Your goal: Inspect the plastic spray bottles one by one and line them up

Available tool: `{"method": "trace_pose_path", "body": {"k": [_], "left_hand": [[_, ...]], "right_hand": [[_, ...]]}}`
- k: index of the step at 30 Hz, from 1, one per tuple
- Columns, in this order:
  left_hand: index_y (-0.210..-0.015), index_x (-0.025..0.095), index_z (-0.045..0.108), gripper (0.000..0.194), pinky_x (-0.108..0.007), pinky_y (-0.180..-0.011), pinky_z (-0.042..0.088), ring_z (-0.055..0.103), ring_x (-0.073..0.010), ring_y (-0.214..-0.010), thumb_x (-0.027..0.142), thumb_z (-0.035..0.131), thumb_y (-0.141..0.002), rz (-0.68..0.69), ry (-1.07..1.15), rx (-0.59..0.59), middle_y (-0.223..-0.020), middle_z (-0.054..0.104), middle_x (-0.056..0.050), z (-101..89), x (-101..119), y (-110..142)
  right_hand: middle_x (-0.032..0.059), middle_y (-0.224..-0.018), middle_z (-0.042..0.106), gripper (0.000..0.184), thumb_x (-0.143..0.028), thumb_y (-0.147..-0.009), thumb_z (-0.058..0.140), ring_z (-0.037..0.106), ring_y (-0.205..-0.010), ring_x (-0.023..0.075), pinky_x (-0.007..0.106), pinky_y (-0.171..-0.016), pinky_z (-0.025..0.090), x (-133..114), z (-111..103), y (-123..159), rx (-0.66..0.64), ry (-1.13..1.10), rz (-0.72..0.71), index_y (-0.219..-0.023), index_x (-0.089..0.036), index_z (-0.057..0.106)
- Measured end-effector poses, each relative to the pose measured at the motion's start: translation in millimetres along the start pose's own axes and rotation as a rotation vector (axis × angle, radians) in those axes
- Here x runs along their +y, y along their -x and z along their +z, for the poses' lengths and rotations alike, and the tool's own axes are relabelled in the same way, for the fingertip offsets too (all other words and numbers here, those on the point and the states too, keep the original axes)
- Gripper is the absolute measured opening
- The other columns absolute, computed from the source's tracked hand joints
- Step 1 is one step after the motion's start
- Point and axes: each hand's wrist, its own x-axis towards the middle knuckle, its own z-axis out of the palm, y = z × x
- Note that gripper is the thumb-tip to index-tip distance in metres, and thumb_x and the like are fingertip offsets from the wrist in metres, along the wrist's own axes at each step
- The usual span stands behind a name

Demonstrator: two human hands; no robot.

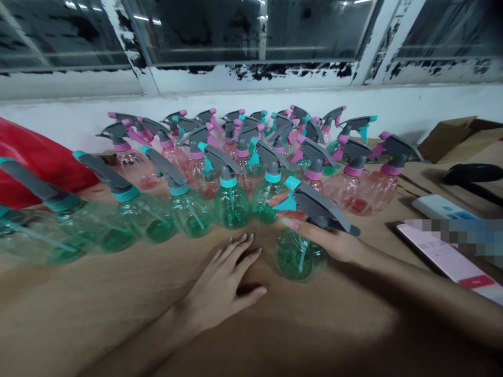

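At the far left, a glossy red plastic sheet or bag [31,162] is lying on the light-brown wooden desk [98,319]. Beside it, a row of clear green, rounded plastic bottles with grey-and-turquoise trigger heads [231,209] is running rightward across the desk. Behind this row, clear pink bottles with grey-and-pink trigger heads [133,165] are crowding towards the white wall, some green ones standing among them.

Nearer the wearer, the left hand [220,280] is resting palm down, fingers spread and pointing away to the right, holding nothing; its fingertips are lying just in front of the row.

Right of the left hand, and apart from it, one clear green spray bottle with a grey-and-turquoise trigger head [301,259] is standing roughly upright, its long axis near vertical, its nozzle pointing left and away. Whether its base is touching the desk is hard to tell. The right hand [340,243] is the nearer one: it is reaching in from the right and curling around the bottle's neck below the grey head, thumb in front, other fingertips showing past the trigger.

Farther right, a phone with a lit pinkish screen [444,251] is lying near a white device with blue markings [436,204], a blurred black object [473,173] and a brown cardboard box [444,141].
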Motion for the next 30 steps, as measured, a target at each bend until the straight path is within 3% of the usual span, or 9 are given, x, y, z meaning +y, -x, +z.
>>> {"method": "trace_pose_path", "body": {"k": [8, 11, 15, 20, 25, 28, 30], "left_hand": [[-0.132, 0.020, 0.046, 0.055, -0.049, -0.107, 0.029, 0.036, -0.0295, -0.131, 0.047, 0.060, -0.086, -0.039, 0.091, 0.068, -0.143, 0.042, -0.011, 3.6, 4, 0], [-0.135, 0.022, 0.041, 0.058, -0.050, -0.105, 0.031, 0.042, -0.0297, -0.128, 0.045, 0.061, -0.085, -0.069, 0.213, 0.099, -0.140, 0.045, -0.010, 0.4, 14, 1], [-0.138, 0.021, 0.033, 0.071, -0.049, -0.096, 0.042, 0.049, -0.0332, -0.119, 0.049, 0.065, -0.080, -0.207, 0.347, 0.152, -0.126, 0.054, -0.012, -17.6, 28, 13], [-0.133, 0.022, 0.034, 0.075, -0.049, -0.091, 0.046, 0.051, -0.0339, -0.116, 0.053, 0.071, -0.074, -0.247, 0.353, 0.297, -0.125, 0.052, -0.013, -40.7, 35, 53], [-0.126, 0.022, 0.041, 0.062, -0.047, -0.083, 0.051, 0.057, -0.0319, -0.103, 0.050, 0.068, -0.078, -0.414, 0.187, 0.528, -0.112, 0.059, -0.010, -46.1, 31, 102], [-0.126, 0.026, 0.042, 0.055, -0.045, -0.085, 0.050, 0.058, -0.0288, -0.104, 0.045, 0.066, -0.081, -0.466, 0.145, 0.556, -0.115, 0.057, -0.006, -51.6, 22, 131], [-0.126, 0.028, 0.040, 0.053, -0.044, -0.086, 0.050, 0.057, -0.0279, -0.104, 0.046, 0.064, -0.082, -0.517, 0.159, 0.550, -0.116, 0.056, -0.005, -57.2, 14, 153]], "right_hand": [[0.0018, -0.114, 0.062, 0.025, -0.031, -0.083, 0.063, 0.062, -0.084, 0.0165, 0.037, -0.083, 0.050, -5, 6, -1, 0.013, -0.043, -0.073, -0.108, -0.029, 0.059], [0.0023, -0.112, 0.063, 0.027, -0.033, -0.083, 0.064, 0.064, -0.087, 0.0176, 0.037, -0.085, 0.050, -12, 19, -2, -0.001, -0.057, -0.073, -0.109, -0.028, 0.059], [0.0016, -0.101, 0.065, 0.027, -0.035, -0.083, 0.064, 0.065, -0.082, 0.0164, 0.035, -0.081, 0.050, -27, 52, -5, -0.051, -0.106, -0.095, -0.107, -0.025, 0.058], [0.0036, -0.100, 0.063, 0.033, -0.039, -0.079, 0.066, 0.061, -0.088, 0.0184, 0.035, -0.079, 0.050, -48, 104, -12, -0.134, -0.102, -0.211, -0.107, -0.023, 0.058], [0.0053, -0.099, 0.062, 0.038, -0.039, -0.077, 0.066, 0.061, -0.080, 0.0174, 0.036, -0.076, 0.051, -73, 159, -24, -0.263, -0.078, -0.309, -0.109, -0.020, 0.057], [0.0105, -0.106, 0.060, 0.046, -0.041, -0.075, 0.068, 0.059, -0.098, 0.0230, 0.041, -0.086, 0.049, -87, 181, -36, -0.428, 0.055, -0.464, -0.111, -0.015, 0.055], [0.0144, -0.125, 0.053, 0.065, -0.046, -0.071, 0.071, 0.050, -0.117, 0.0263, 0.043, -0.096, 0.043, -94, 189, -45, -0.559, 0.145, -0.513, -0.123, -0.014, 0.048]]}}
